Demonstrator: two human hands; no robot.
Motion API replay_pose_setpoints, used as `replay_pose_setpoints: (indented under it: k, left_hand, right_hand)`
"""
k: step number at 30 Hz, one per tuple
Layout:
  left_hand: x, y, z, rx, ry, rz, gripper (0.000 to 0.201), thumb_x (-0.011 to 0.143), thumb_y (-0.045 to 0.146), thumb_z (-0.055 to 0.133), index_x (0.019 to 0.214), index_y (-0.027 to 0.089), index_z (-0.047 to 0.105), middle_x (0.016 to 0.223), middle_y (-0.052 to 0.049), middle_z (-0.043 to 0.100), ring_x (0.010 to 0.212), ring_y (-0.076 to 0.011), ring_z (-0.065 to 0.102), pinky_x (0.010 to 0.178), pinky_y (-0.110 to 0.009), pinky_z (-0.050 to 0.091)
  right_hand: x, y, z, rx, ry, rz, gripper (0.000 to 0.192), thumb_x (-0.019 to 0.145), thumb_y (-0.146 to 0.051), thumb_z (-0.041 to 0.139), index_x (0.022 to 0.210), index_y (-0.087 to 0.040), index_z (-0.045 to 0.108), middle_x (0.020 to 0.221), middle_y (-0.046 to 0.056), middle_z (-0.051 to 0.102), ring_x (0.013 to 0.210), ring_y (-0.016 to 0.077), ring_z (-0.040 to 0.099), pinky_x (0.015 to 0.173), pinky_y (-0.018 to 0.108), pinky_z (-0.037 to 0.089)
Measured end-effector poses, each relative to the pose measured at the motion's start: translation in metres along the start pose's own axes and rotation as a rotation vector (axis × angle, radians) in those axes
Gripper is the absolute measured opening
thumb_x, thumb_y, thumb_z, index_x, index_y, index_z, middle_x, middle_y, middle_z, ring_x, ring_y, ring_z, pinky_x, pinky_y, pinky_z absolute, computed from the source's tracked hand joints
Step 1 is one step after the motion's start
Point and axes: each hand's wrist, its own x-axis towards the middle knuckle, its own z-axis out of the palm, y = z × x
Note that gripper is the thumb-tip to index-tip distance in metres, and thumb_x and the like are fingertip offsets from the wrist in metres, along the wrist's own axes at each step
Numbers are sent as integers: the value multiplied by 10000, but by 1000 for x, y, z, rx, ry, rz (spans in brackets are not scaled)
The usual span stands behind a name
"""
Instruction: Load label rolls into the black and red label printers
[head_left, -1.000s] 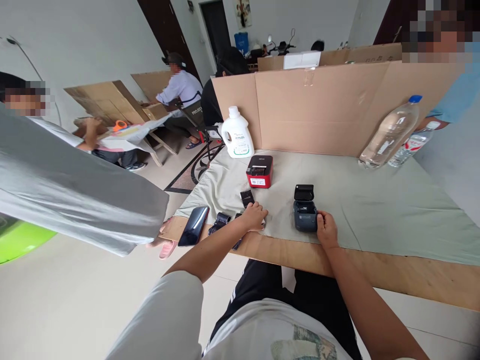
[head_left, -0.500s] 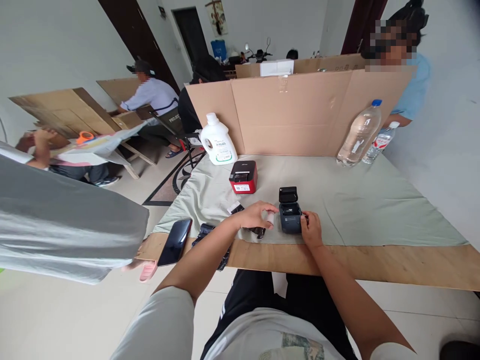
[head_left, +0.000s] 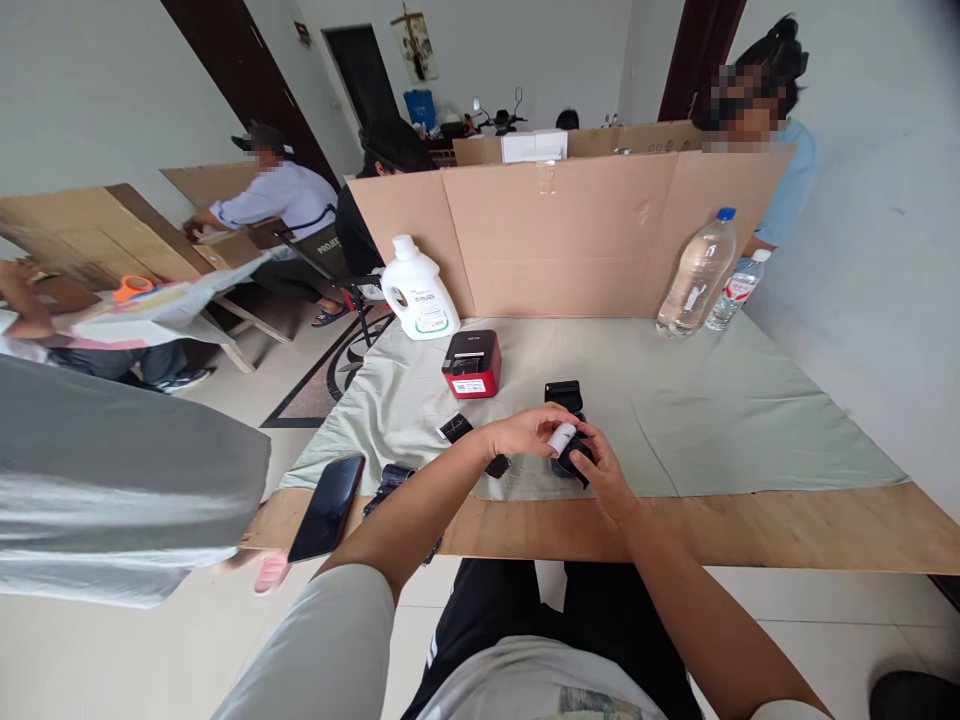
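Note:
A small white paper roll (head_left: 561,438) is pinched in the fingers of my left hand (head_left: 532,432). My right hand (head_left: 604,472) meets it from the other side, its fingertips closed at the roll's right end. Beneath both hands is a dark portable printer, its lid (head_left: 564,396) flipped up at the back; my fingers hide most of the body. A red and black box-shaped printer (head_left: 472,364) stands farther back to the left. Partly under my left forearm lies a black and white packet (head_left: 454,428).
A phone (head_left: 327,508) and a dark crumpled wrapper (head_left: 390,482) lie at the front left. A white jug (head_left: 421,290) and two water bottles (head_left: 697,275) stand before a cardboard screen (head_left: 562,235). Other people sit beyond and to the left.
My right hand has left the dark printer's side and come up to the paper roll. My left hand has carried the roll rightward over the printer. The view has shifted slightly.

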Motion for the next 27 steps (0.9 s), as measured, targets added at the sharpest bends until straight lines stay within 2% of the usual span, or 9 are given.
replay_pose_setpoints:
  k: [3,5,8,12,14,17,22,27]
  left_hand:
    - [23,-1,-5,318,-40,27,617,566,51,687,1151,223,596,1205,-53,559,1094,-212,542,934,-323,422]
    - [37,-1,-10,547,-94,44,595,571,29,661,1133,217,602,1173,-49,592,1097,-222,538,934,-307,409]
    - [53,-3,-13,820,-170,98,528,648,26,605,1138,223,597,1179,-58,610,1094,-226,541,912,-293,404]
    - [64,-11,-12,1066,-185,152,485,701,16,552,1135,224,602,1214,-69,603,1067,-238,551,883,-323,414]
    - [63,-18,-9,1119,-138,163,459,723,12,521,1128,211,606,1218,-83,585,1045,-231,558,873,-327,424]
    - [57,-27,-3,1105,-20,101,459,722,12,511,1140,188,584,1156,-97,572,985,-215,581,813,-302,457]
    - [43,-38,8,926,216,37,315,762,49,472,1026,176,588,1042,-64,593,894,-172,597,779,-269,477]
    - [46,-43,13,915,209,-27,239,774,72,468,894,188,639,937,-45,648,880,-175,598,823,-294,461]
  right_hand:
    - [4,-1,6,52,171,175,432,721,-445,660,1075,-232,536,983,52,650,785,199,646,597,352,575]
    - [8,1,9,34,233,275,350,690,-391,679,975,-223,566,887,40,659,670,188,652,510,330,556]
    - [15,1,12,-10,207,417,243,707,-310,664,916,-212,589,752,22,659,560,175,647,437,290,510]
    - [24,-5,13,-181,120,514,297,784,-221,604,1077,-176,596,646,3,645,490,132,615,412,228,451]
    - [29,-9,12,-304,79,529,323,810,-189,576,1131,-161,591,663,4,654,459,101,587,432,213,442]
    - [33,-10,10,-430,49,529,330,828,-185,553,1154,-163,596,787,26,684,463,84,578,482,221,463]
    - [33,-3,7,-577,75,427,318,822,-221,543,1129,-212,628,894,35,696,689,152,657,637,272,521]
    - [30,-3,8,-701,67,347,326,813,-233,535,1121,-215,639,1045,54,688,946,203,645,824,317,498]
